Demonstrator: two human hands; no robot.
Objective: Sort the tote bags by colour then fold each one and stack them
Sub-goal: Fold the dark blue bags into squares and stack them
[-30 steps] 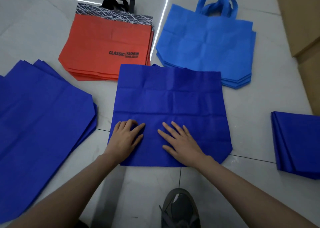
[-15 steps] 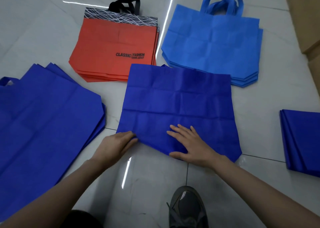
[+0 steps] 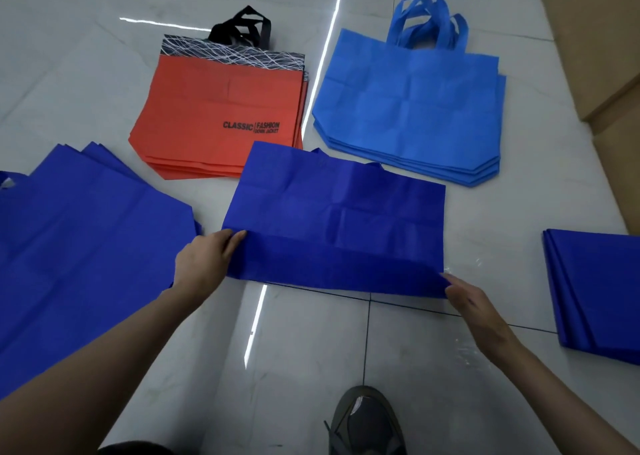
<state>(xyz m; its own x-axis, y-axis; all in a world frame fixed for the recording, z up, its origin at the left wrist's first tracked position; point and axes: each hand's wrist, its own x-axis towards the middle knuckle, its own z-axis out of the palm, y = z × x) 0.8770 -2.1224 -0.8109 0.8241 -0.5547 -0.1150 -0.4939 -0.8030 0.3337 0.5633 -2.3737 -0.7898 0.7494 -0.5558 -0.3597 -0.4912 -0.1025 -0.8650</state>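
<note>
I see the dark blue tote bag (image 3: 332, 219) lying flat on the pale tiled floor (image 3: 415, 350), in the middle of the scene, just in front of me. Its near part is turned up into a darker band along the near edge.

My left hand (image 3: 204, 264) is at the left end of that band. The fingers are pressed together and the thumb sits on top, pinching the fabric edge. My right hand (image 3: 474, 309) reaches the bag's near right corner with its fingers straight and close together. The tips touch the cloth, but I cannot tell whether they pinch it, as the thumb is hidden.

On the far side, left of centre, sits a stack of orange-red bags (image 3: 221, 115) with black handles and "CLASSIC FASHION" printed on top. The dark blue bag's far left corner overlaps this stack's near edge. To the right of that stack is a stack of light blue bags (image 3: 412, 108), handles pointing away.

A loose pile of dark blue bags (image 3: 86, 247) spreads out on the left, just beside my left hand. A neater folded dark blue stack (image 3: 595, 292) lies at the right edge, well apart from the bag. A grey shoe (image 3: 367, 420) shows at the near edge.
</note>
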